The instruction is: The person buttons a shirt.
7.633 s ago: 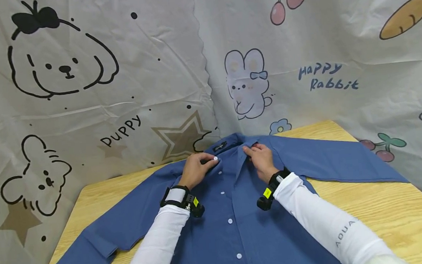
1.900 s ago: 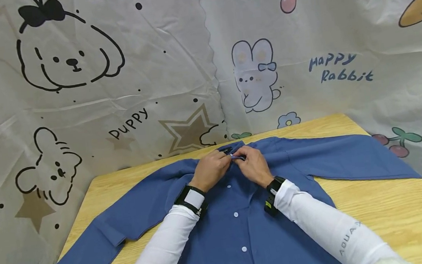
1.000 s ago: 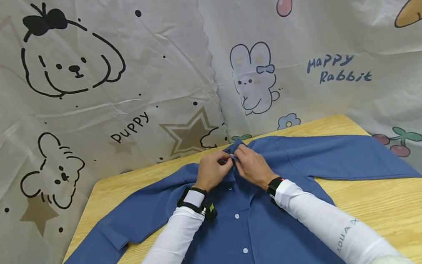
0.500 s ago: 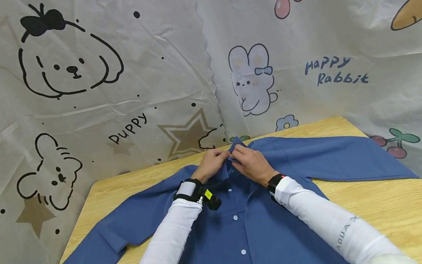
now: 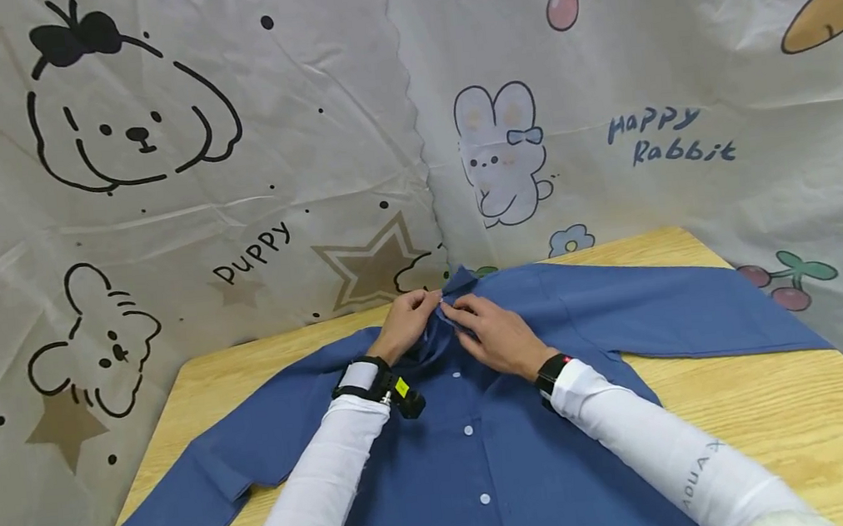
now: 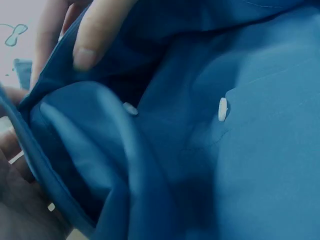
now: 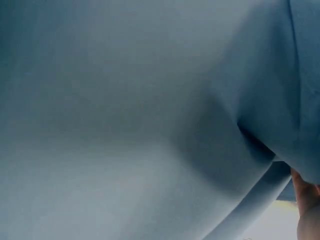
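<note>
A blue long-sleeved button-up shirt [image 5: 425, 480] lies front up, its sleeves spread. My left hand [image 5: 406, 324] pinches the collar edge at the neck, thumb and fingers meeting beside a small white spot. Close against it from the right, my right hand [image 5: 499, 335] has bent fingers at the same edge. The collar tip [image 5: 460, 278] stands up behind them. In the left wrist view, fingers [image 6: 97, 35] press over the folded cloth, and a white button [image 6: 222, 109] shows on the front. Cloth fills most of the right wrist view, with part of a hand at its right edge.
The shirt lies on a light wooden table [image 5: 788, 415]. White buttons [image 5: 469, 431] run down its front. Behind the table hangs a pale printed curtain [image 5: 329, 70] with cartoon animals. Both forearms, in white sleeves with wrist cameras, cross over the shirt.
Earlier the hands were apart at the two sides of the neck opening; they came together at the collar. Over the last second both moved slightly left, and the right fingers opened out somewhat.
</note>
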Motion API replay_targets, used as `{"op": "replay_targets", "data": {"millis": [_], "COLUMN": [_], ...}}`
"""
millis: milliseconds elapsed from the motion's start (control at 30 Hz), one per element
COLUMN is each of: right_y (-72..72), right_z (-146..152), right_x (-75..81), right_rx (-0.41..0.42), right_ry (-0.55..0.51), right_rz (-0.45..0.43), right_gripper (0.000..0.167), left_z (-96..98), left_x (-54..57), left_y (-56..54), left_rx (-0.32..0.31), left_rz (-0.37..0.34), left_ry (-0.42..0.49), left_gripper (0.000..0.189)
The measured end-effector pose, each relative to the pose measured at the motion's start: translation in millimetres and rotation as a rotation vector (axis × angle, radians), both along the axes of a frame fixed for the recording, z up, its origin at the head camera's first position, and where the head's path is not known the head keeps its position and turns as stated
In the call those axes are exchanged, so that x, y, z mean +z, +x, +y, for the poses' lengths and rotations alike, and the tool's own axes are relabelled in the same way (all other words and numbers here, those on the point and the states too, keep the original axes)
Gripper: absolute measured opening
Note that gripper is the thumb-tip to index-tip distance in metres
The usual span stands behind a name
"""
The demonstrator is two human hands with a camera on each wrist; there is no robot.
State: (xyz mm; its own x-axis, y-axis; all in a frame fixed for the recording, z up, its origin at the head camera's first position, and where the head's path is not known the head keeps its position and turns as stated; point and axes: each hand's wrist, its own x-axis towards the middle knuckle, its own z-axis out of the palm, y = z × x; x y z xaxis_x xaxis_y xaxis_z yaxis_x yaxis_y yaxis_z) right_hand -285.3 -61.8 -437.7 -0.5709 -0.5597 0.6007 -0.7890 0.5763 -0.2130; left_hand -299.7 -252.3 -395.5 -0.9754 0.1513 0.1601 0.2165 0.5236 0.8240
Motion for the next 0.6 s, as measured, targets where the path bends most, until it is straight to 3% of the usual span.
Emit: {"op": "replay_targets", "data": {"millis": [200,300,400,500,600], "right_y": [1.2,1.4,2.0,2.5,2.9], "right_z": [6,9,13,17,19], "right_x": [1.3,-0.3,-0.7,-1.7,-4.8], "right_rx": [-0.004,-0.008,-0.021,-0.049,-0.067], "right_ry": [0.006,-0.009,-0.038,-0.058,-0.063], "right_rz": [-0.114,-0.174,-0.236,-0.274,-0.294], "right_gripper": [0.046,0.050,0.048,0.042,0.038], "left_z": [-2.3,0.4,2.8,6.1,11.0], "left_x": [4.0,5.4,7.5,10.6,12.7], "left_y": [-1.9,-5.2,-9.9,-13.7,-16.2], "left_rx": [-0.066,-0.085,-0.043,0.050,0.107], "left_rz": [0.016,0.056,0.147,0.240,0.293], "left_ry": [-0.051,-0.093,-0.129,-0.163,-0.228], "left_gripper": [0.022,0.021,0.021,0.022,0.021]}}
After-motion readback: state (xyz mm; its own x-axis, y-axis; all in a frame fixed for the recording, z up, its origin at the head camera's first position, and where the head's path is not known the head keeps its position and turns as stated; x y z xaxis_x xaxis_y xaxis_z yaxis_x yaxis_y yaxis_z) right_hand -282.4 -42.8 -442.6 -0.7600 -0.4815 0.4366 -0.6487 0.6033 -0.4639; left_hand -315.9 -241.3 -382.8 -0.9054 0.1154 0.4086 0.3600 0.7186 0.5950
